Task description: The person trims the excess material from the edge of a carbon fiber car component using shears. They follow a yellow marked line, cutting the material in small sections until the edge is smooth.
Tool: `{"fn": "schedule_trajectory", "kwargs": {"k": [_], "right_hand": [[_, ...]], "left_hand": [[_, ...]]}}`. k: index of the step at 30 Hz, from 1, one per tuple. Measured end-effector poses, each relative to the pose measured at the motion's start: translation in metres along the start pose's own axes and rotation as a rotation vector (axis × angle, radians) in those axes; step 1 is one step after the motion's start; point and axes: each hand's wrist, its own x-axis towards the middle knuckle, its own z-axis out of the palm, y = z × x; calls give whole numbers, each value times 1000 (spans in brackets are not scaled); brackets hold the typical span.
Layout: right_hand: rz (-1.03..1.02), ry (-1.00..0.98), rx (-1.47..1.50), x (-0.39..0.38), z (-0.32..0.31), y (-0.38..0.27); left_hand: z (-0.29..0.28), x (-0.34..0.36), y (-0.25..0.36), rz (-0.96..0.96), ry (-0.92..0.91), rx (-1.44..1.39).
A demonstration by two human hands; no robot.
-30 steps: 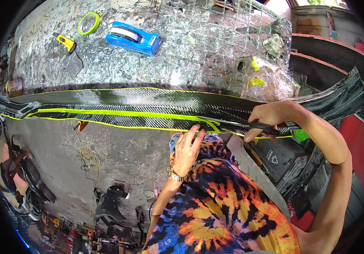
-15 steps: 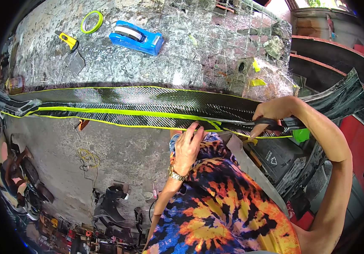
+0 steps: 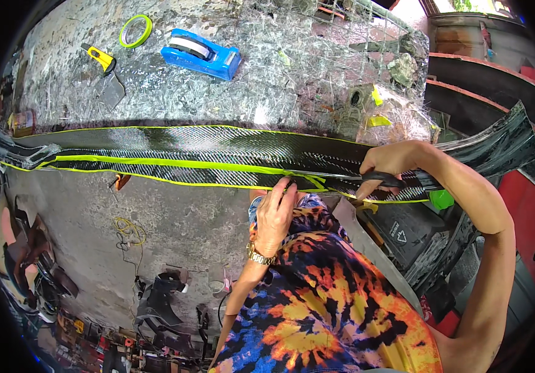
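A long strip of black woven carbon-fibre cloth (image 3: 174, 142) lies along a long curved dark part (image 3: 488, 152) at the bench's near edge. Yellow-green tape borders the cloth, and a band of yellow-green tape (image 3: 168, 165) runs lengthwise along it. In my right hand (image 3: 389, 163) are scissors (image 3: 382, 180) with dark handles; their thin blades point left along the cloth and reach the band's right end. My left hand (image 3: 275, 211), wearing a metal watch, pinches the cloth's near edge just below the blade tips. Its fingertips partly hide that edge.
On the worn bench (image 3: 261, 62) are a blue tape dispenser (image 3: 208, 56), a yellow-green tape roll (image 3: 135, 31) and a yellow utility knife (image 3: 98, 57). A metal block (image 3: 382, 115) bears yellow tape bits. Dark parts (image 3: 162, 304) and a yellow cord (image 3: 129, 230) lie on the floor.
My right hand has shifted slightly left with the scissors, bringing the blades farther along toward the tape band. My left hand stays at the cloth's near edge.
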Motion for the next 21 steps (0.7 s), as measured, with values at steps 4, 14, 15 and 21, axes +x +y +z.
{"fn": "schedule_trajectory", "kwargs": {"k": [4, 14, 15, 21], "right_hand": [[-19, 45, -50, -1, 4, -1], [-1, 101, -113, -7, 6, -9], [7, 93, -122, -9, 6, -11], [68, -31, -93, -21, 12, -4]], "left_hand": [[0, -1, 0, -10, 18, -13], [-3, 1, 1, -61, 3, -16], [-4, -1, -1, -52, -4, 23], [-22, 0, -7, -48, -57, 111]]}}
